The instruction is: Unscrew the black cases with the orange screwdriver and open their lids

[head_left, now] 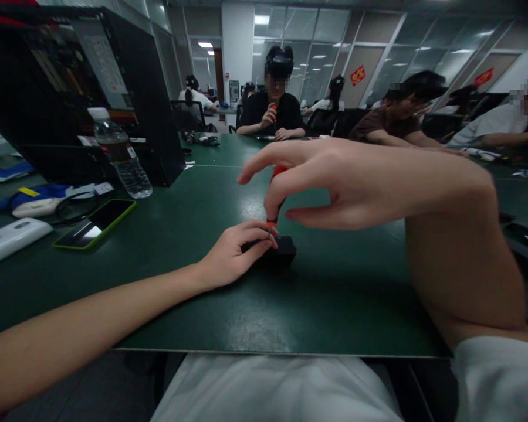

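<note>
A small black box-shaped object [284,252] lies on the green table. My left hand [235,249] rests beside it, thumb and fingertips pinched around the thin metal shaft of a screwdriver at the box's upper side. The screwdriver [278,171], red and black, stands nearly upright above the box. Over it is my right hand [330,184], its fingers curved around the handle, with the index finger stretched out to the left and the thumb a little apart. Most of the handle is hidden behind the fingers. The shaft's tip cannot be made out.
At the left of the green table [229,316] are an open black computer case [145,99], a tilted plastic bottle [123,155], a phone in a green case [95,224], a white device [13,240] and gloves. Several people sit across and to the right.
</note>
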The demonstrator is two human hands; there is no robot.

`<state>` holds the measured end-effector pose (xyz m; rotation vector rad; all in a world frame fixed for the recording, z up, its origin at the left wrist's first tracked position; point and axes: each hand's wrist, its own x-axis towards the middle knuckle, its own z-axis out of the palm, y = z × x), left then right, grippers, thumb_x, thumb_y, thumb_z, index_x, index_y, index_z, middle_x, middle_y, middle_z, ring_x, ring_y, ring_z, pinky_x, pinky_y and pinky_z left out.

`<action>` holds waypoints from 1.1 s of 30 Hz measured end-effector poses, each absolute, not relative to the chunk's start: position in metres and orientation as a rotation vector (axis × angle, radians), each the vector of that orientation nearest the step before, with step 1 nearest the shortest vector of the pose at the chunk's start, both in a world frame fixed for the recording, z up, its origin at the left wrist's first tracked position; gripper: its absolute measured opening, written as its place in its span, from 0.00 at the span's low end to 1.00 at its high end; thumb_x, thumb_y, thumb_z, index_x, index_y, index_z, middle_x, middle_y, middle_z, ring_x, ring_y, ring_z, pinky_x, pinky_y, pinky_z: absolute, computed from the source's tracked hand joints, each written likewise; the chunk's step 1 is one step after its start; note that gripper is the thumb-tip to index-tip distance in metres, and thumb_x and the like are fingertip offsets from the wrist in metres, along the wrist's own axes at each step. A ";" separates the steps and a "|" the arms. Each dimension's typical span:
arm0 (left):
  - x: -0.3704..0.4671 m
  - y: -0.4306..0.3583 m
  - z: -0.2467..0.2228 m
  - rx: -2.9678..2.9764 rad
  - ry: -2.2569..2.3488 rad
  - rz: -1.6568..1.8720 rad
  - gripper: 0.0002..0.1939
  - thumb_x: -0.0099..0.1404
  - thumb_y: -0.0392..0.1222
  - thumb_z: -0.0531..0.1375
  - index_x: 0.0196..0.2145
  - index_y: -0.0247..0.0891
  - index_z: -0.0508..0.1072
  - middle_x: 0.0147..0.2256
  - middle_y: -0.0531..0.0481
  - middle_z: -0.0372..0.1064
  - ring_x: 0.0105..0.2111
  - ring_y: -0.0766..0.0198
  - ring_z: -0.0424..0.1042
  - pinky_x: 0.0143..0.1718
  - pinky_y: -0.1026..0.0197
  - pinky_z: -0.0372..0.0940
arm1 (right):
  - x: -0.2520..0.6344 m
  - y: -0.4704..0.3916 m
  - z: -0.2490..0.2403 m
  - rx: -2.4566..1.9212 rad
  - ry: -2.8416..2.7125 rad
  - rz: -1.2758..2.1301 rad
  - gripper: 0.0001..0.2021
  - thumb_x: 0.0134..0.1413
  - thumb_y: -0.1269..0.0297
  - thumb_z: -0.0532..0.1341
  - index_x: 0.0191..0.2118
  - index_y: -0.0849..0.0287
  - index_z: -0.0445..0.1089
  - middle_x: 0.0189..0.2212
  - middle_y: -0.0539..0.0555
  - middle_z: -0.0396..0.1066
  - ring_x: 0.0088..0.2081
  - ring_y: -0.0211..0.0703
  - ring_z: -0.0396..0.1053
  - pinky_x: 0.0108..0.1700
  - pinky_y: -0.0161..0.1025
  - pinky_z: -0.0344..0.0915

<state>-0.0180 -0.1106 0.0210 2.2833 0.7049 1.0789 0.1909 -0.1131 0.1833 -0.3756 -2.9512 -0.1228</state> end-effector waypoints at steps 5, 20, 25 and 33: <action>-0.018 -0.111 0.020 2.270 0.722 1.082 0.11 0.73 0.41 0.57 0.38 0.38 0.78 0.46 0.44 0.76 0.48 0.57 0.75 0.55 0.54 0.67 | 0.187 -0.115 0.183 -0.681 -2.813 -0.400 0.18 0.66 0.50 0.55 0.51 0.55 0.72 0.53 0.60 0.71 0.49 0.53 0.70 0.50 0.48 0.66; -0.018 -0.108 0.020 2.331 0.690 1.094 0.10 0.73 0.38 0.58 0.39 0.38 0.80 0.47 0.44 0.75 0.48 0.58 0.75 0.54 0.56 0.67 | 0.181 -0.119 0.176 -0.728 -2.912 -0.564 0.14 0.67 0.59 0.55 0.36 0.59 0.75 0.32 0.56 0.73 0.34 0.45 0.69 0.35 0.42 0.59; -0.024 -0.107 0.029 2.407 0.664 0.972 0.11 0.72 0.38 0.57 0.37 0.38 0.80 0.50 0.43 0.73 0.50 0.57 0.74 0.55 0.55 0.66 | 0.192 -0.130 0.157 -0.878 -2.959 -0.800 0.16 0.67 0.58 0.56 0.30 0.59 0.73 0.29 0.57 0.73 0.29 0.45 0.69 0.27 0.41 0.49; -0.025 -0.100 0.031 2.497 0.693 0.785 0.24 0.62 0.49 0.69 0.53 0.37 0.74 0.50 0.43 0.76 0.49 0.55 0.76 0.51 0.57 0.68 | 0.260 -0.139 0.117 -0.653 -2.932 -0.669 0.14 0.71 0.59 0.53 0.45 0.57 0.76 0.28 0.52 0.73 0.26 0.38 0.68 0.28 0.38 0.50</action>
